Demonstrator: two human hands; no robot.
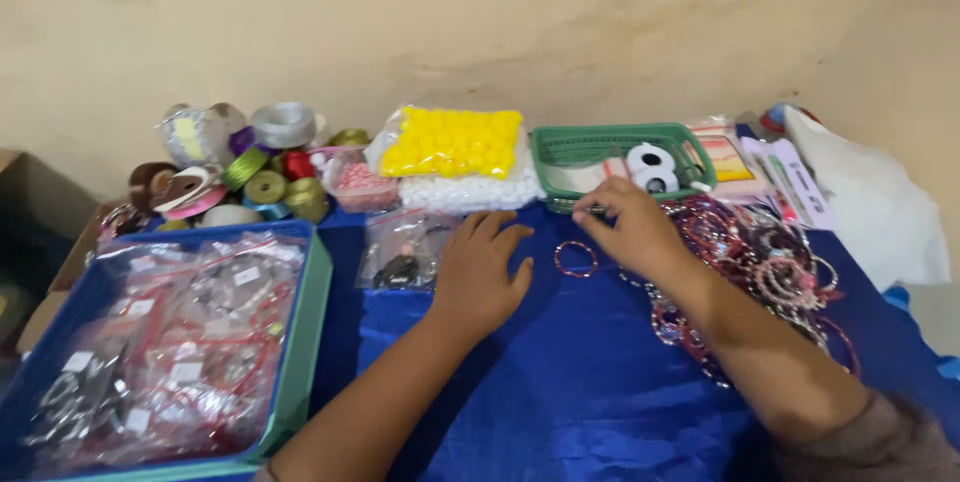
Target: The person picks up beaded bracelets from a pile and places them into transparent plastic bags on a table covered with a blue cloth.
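My left hand (pixel 480 272) lies flat on the blue cloth (pixel 560 382), fingers apart, holding nothing, beside a small clear bag of dark pieces (pixel 400 252). My right hand (pixel 628 225) is at the front edge of a green plastic basket (pixel 560 147), its fingertips pinched together; what they hold is too small to make out. A small beaded ring (pixel 577 259) lies on the cloth between the hands. A heap of red and pink bangles (pixel 760 262) lies under and right of my right forearm.
A blue tray (pixel 300 332) of bagged trinkets fills the left. Ribbon spools (pixel 250 177), a yellow pompom bag (pixel 455 140) and a pink bead box (pixel 360 187) line the wall. White tape rolls (pixel 652 170) sit in the basket. Card packets (pixel 770 167) and a white bag (pixel 880 207) are at right.
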